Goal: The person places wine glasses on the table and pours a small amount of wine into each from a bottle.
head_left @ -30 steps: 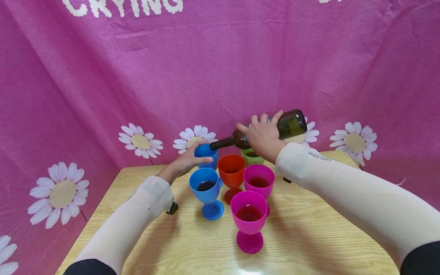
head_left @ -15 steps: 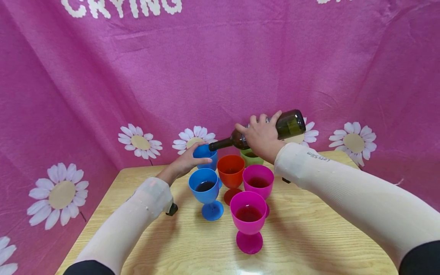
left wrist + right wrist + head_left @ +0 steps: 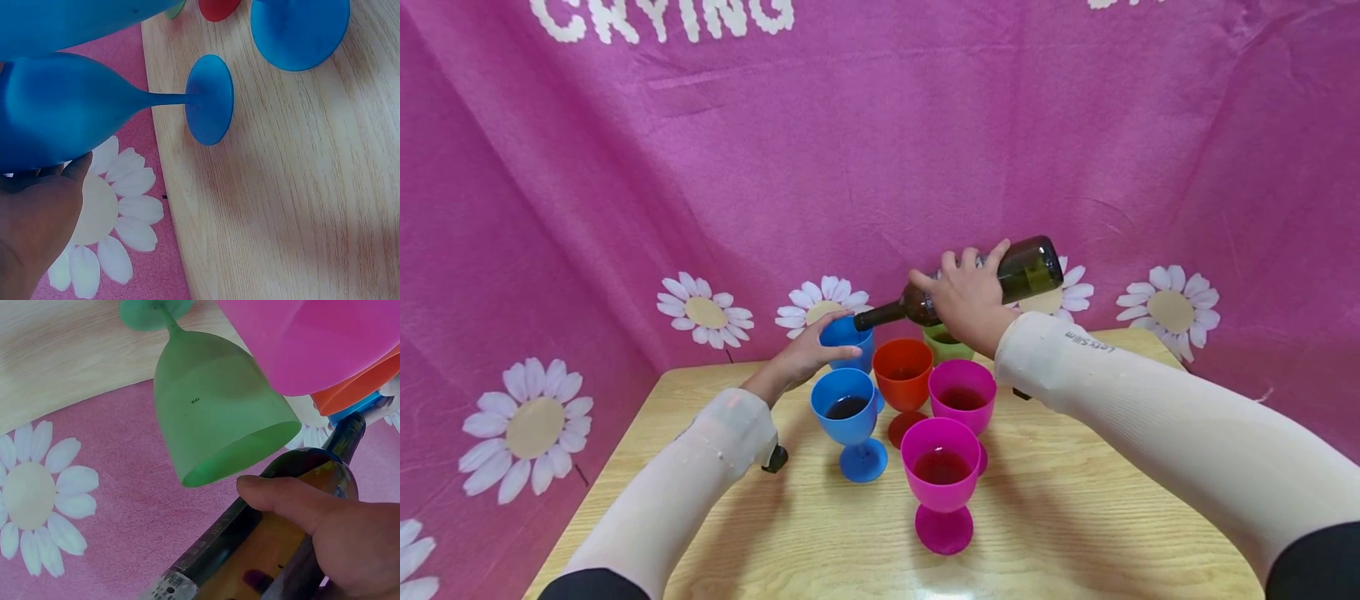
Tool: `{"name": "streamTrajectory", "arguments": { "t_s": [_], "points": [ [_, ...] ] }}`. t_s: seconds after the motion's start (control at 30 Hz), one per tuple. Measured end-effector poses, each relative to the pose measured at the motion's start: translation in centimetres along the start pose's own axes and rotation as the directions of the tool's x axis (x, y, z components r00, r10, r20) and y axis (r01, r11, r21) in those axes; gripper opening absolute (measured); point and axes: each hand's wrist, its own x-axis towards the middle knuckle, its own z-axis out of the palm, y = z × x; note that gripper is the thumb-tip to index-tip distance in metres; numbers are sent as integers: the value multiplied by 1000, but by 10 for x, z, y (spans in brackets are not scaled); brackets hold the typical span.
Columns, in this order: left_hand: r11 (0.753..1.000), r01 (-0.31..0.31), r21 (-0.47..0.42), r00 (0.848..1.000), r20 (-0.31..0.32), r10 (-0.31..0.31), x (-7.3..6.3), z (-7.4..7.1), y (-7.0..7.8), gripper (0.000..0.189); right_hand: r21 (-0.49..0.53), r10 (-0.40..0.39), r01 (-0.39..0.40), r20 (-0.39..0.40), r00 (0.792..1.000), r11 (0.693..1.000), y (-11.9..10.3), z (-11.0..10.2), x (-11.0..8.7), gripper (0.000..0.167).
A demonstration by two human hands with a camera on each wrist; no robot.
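My left hand (image 3: 808, 352) holds the far blue goblet (image 3: 862, 340) round its bowl, thumb on the near side. The left wrist view shows that goblet's stem and foot (image 3: 209, 100) at the table edge. With my right hand (image 3: 967, 293) I grip a dark green wine bottle (image 3: 1033, 268) by its body. It is tilted, base up to the right, its mouth at the blue goblet's rim. In the right wrist view my thumb lies along the bottle (image 3: 237, 550), and liquid shows through the glass. The far goblet's inside is mostly hidden.
Close by stand a near blue goblet (image 3: 844, 429), an orange goblet (image 3: 904, 383), two pink goblets (image 3: 943, 496) and a green goblet (image 3: 219, 400) partly under the bottle. Dark or red liquid shows in them. A pink curtain (image 3: 880, 167) hangs behind the wooden table (image 3: 820, 550).
The bottle's base has risen slightly and shifted a little left, its mouth staying at the far blue goblet's rim. My left hand keeps its hold; the other goblets have not moved.
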Motion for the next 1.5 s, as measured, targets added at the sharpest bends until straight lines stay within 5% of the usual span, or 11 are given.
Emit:
{"name": "streamTrajectory", "arguments": {
  "t_s": [1.5],
  "points": [
    [1000,7,9,1000,-5,-7,1,-1,-2,82,-45,-48,43,-103,994,998,0,6,3,99]
  ]
}}
